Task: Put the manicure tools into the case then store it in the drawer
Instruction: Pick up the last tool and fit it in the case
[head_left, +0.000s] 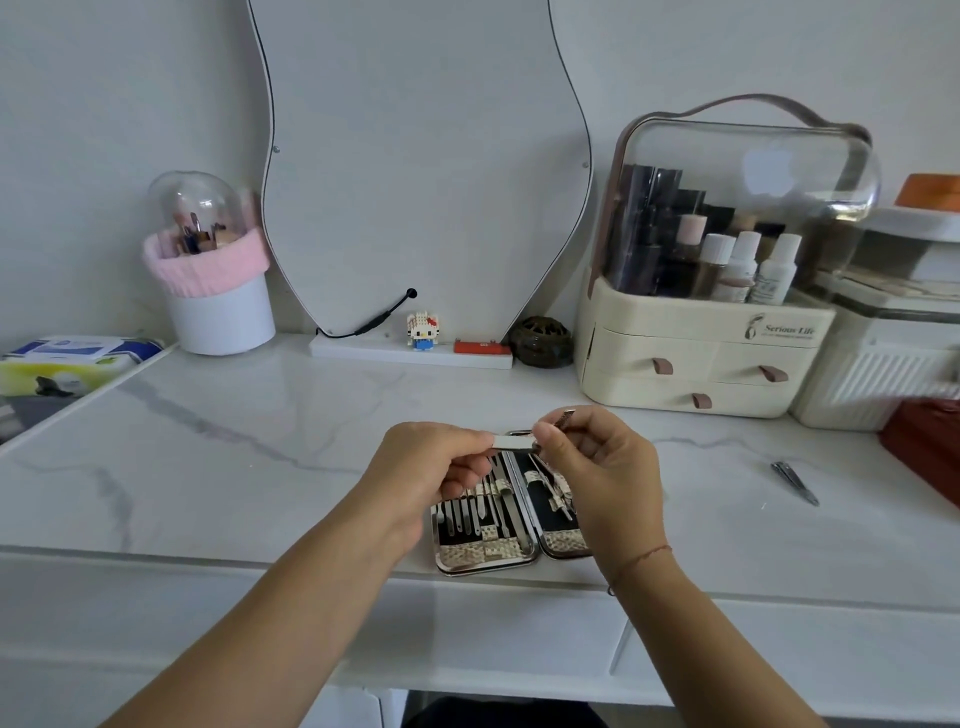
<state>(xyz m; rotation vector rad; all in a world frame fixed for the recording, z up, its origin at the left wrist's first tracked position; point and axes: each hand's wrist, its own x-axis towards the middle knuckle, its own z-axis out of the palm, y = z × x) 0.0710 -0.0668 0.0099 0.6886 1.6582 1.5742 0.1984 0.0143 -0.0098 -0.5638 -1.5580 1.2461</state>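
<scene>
An open manicure case (488, 558) lies flat near the front edge of the marble table, with several steel tools strapped into its black lining. My left hand (426, 467) pinches a beige elastic strap (511, 441) at the case's far end. My right hand (597, 467) holds a thin metal tool (563, 417) by its upper part, its tip pointing down toward the strap. A loose nail clipper (795, 483) lies on the table to the right, apart from both hands. White drawer fronts (519, 634) run below the table edge.
A cream cosmetics organizer (701, 358) with small drawers stands at the back right, a white ribbed box (872, 384) beside it. A curved mirror (415, 182), a brush holder (218, 312), a small figurine (422, 330) and a dark round jar (540, 343) line the back. Wipes pack (78, 358) at left.
</scene>
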